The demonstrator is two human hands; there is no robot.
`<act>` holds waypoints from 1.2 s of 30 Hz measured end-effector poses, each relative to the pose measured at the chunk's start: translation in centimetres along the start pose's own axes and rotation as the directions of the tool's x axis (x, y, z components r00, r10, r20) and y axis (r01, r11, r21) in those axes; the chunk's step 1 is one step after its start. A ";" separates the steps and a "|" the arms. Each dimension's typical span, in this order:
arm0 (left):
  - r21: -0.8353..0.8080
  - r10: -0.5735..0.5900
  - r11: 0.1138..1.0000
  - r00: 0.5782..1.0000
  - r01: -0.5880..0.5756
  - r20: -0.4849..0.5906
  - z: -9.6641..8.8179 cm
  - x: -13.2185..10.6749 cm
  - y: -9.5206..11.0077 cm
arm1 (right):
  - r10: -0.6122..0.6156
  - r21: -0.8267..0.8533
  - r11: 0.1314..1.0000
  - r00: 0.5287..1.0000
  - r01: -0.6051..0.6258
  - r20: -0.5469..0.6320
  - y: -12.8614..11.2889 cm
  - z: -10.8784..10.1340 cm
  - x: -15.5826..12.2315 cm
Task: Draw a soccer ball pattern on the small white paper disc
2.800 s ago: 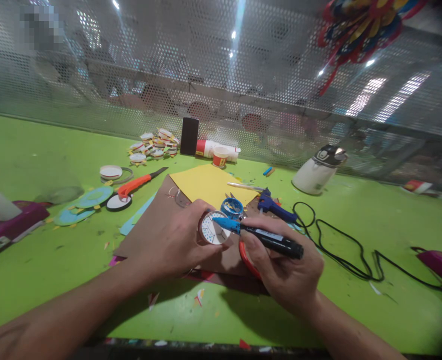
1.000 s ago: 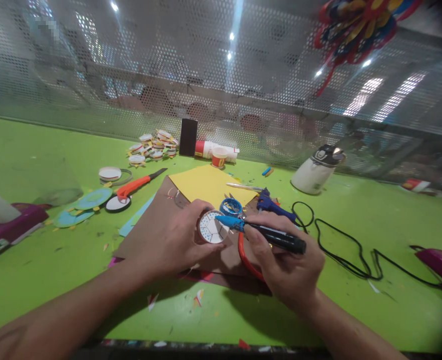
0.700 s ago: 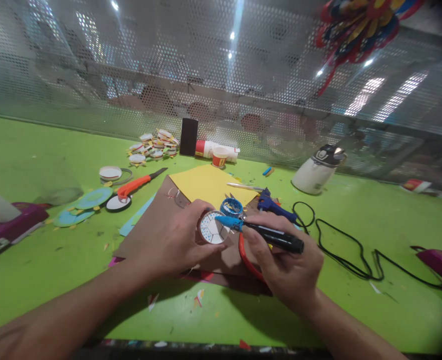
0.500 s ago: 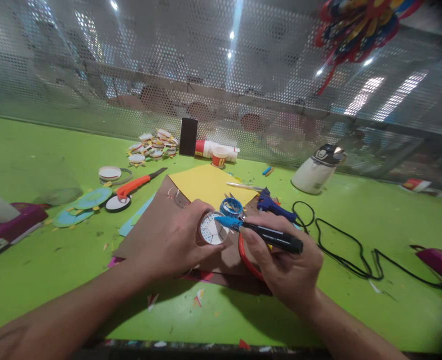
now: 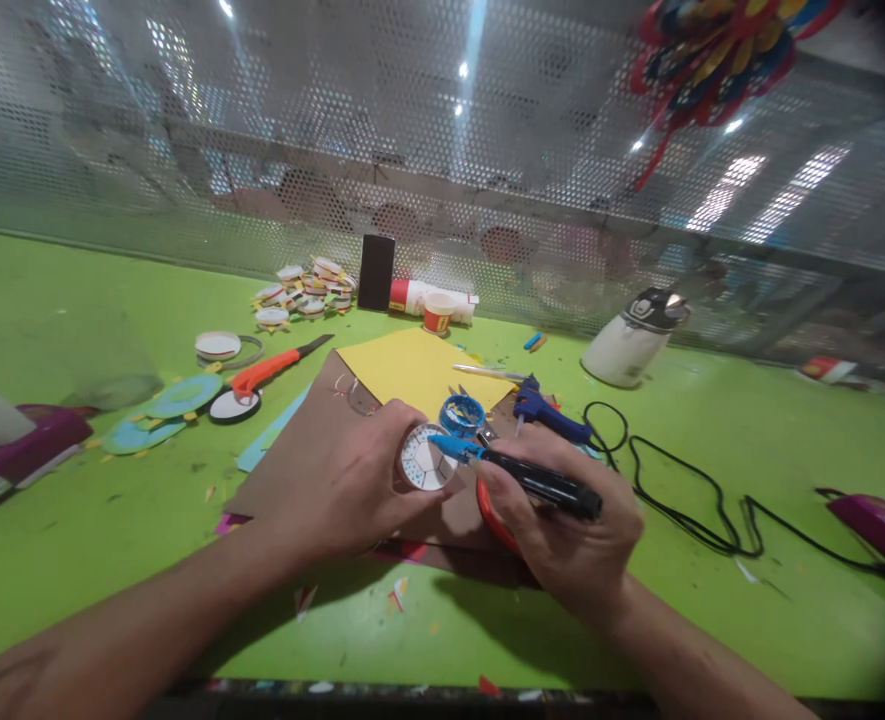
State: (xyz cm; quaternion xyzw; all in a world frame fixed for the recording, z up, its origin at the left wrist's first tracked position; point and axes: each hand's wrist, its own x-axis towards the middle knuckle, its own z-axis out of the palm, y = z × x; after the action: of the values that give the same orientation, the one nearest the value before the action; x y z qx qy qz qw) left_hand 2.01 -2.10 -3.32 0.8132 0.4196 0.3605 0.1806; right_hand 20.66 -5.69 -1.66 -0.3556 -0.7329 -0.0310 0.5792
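My left hand [image 5: 352, 475] is closed around a small paper cup [image 5: 425, 462], its round white end tilted up toward me. Black lines divide that end into panels, and blue dots fill some of them. In my right hand [image 5: 573, 520] is a black marker [image 5: 539, 480] with a blue tip end, which reaches the cup's white face. Just behind the hands sits a blue ring-shaped container [image 5: 462, 414] with scraps inside. Red-handled scissors [image 5: 493, 515] lie partly hidden under my right hand. Beneath everything are brown card [image 5: 292, 450] and a yellow sheet [image 5: 412, 365].
A blue glue gun [image 5: 551, 412] with a looping black cord [image 5: 682, 500] lies at right. Beyond it stands a white kettle [image 5: 626, 340]. At left are an orange-handled knife [image 5: 269, 370] and pale blue paper discs [image 5: 183, 397]. A black phone [image 5: 377, 272] stands at the back.
The marker and my right hand have shifted slightly left, with the tip still at the cup's face. My left hand keeps its hold on the cup.
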 end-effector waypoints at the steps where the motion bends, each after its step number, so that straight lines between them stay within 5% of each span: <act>1: -0.005 -0.010 1.000 1.000 0.010 0.002 -0.1 0.0 0.1 | 0.006 0.004 1.000 1.000 -0.006 0.000 0.1 0.0 -0.1; 10: 0.019 -0.106 0.994 0.994 0.106 0.015 -0.3 0.3 0.1 | 0.052 0.144 0.989 0.994 -0.037 -0.101 0.6 -0.7 -0.2; 14: 0.069 -0.184 0.981 0.983 0.182 0.024 -0.2 0.3 -0.1 | 0.173 0.204 0.969 0.971 -0.138 -0.164 0.5 -0.9 0.0; 24: -0.071 -0.133 0.988 0.987 0.140 0.094 -0.1 0.3 -0.4 | 0.258 0.269 0.931 0.966 -0.247 -0.004 0.1 -1.5 0.1; 32: -0.066 -0.362 0.927 0.927 0.369 0.103 -1.8 1.3 1.2 | 0.368 0.302 0.883 0.930 -0.359 0.030 -0.1 -1.0 0.4; 36: -0.301 -0.400 0.843 0.893 0.446 0.204 -1.7 1.4 1.6 | 0.394 0.366 0.838 0.913 -0.405 0.106 0.0 -0.8 0.3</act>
State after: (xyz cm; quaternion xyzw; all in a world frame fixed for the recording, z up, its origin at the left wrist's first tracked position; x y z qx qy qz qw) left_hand 2.14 -1.93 -0.62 0.6790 0.5073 0.3233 0.4208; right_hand 21.32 -5.91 -1.16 -0.3818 -0.6420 0.2376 0.6210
